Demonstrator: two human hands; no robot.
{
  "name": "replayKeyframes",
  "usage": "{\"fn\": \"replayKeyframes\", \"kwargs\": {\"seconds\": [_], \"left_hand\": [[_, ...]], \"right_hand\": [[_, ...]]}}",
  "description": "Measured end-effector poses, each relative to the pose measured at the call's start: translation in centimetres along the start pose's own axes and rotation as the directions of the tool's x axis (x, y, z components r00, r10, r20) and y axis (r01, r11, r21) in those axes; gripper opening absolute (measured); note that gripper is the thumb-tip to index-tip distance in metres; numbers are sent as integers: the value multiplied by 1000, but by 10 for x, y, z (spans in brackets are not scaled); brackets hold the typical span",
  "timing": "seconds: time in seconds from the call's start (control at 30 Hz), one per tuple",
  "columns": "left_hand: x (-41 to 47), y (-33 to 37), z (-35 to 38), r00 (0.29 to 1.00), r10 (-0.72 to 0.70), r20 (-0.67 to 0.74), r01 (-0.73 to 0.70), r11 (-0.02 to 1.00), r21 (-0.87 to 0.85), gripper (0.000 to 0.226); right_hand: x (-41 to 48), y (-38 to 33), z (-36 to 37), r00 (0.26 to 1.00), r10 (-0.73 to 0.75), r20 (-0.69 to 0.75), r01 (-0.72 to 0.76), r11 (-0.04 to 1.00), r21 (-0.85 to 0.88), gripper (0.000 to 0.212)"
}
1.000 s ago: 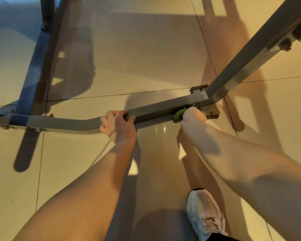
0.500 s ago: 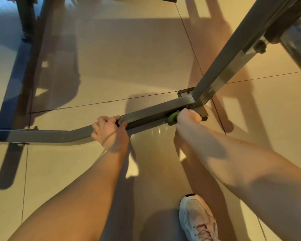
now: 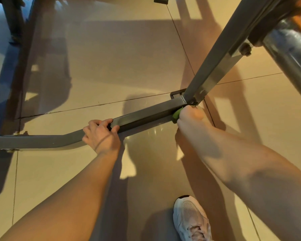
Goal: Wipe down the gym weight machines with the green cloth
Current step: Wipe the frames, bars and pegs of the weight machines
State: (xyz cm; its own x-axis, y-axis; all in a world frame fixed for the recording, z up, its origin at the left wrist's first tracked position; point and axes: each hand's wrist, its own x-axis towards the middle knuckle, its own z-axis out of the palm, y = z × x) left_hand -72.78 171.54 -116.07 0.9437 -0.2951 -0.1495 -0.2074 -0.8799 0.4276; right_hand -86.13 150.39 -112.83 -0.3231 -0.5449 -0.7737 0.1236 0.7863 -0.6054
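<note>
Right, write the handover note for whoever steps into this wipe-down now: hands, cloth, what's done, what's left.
Left hand: grips the floor bar just right of its bend, bracing.
Right hand: holds the green cloth against the bar's near side, at the joint with the slanted post. Only a small part of the cloth shows past the hand.
Done: the picture does not show which surfaces are already wiped.
Left, probably: the bar's length toward the left hand, the slanted post, and the blue frame at left.
</note>
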Motion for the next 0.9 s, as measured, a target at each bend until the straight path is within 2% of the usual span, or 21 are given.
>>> {"fn": "replayKeyframes", "kwargs": {"seconds": [0.1,0.17,0.23,0.3,0.37,0.43,0.47,0.53,0.63,0.8,0.9], "left_hand": [[1,0,-2,1000,20,7,-20,1000,13,32],[0,2,-3,1000,16,17,-16,1000,26,32],[0,3,-5,999,5,39,-7,998,56,31],[0,5,-9,998,17,63,-23,996,88,32],[-1,14,-14,995,47,83,-57,991,120,34],[-4,32,-18,990,67,122,-81,991,107,34],[-6,44,-19,987,78,141,-90,993,79,33],[-13,75,-17,976,126,177,-123,992,-25,30],[-27,128,-16,938,239,249,-165,944,-285,32],[-51,203,-21,865,427,262,-259,829,-495,34],[-48,225,-18,830,507,235,-285,746,-602,38]], "right_hand": [[-25,53,15,995,-26,95,47,973,-226,25],[-52,92,23,978,59,201,-1,962,-275,23],[-68,115,26,949,180,260,-111,959,-259,11],[-68,113,19,921,238,309,-166,956,-242,19],[-62,89,5,915,197,353,-124,968,-218,23],[-61,50,-13,938,110,329,-46,979,-197,14],[-61,30,-22,955,53,291,6,980,-198,13],[-56,-7,-38,974,-56,218,105,970,-219,25],[-47,-37,-49,971,-151,184,184,967,-177,32],[-48,-57,-46,945,-310,107,299,948,113,26],[-45,-64,-35,949,-309,56,283,920,271,26]]}}
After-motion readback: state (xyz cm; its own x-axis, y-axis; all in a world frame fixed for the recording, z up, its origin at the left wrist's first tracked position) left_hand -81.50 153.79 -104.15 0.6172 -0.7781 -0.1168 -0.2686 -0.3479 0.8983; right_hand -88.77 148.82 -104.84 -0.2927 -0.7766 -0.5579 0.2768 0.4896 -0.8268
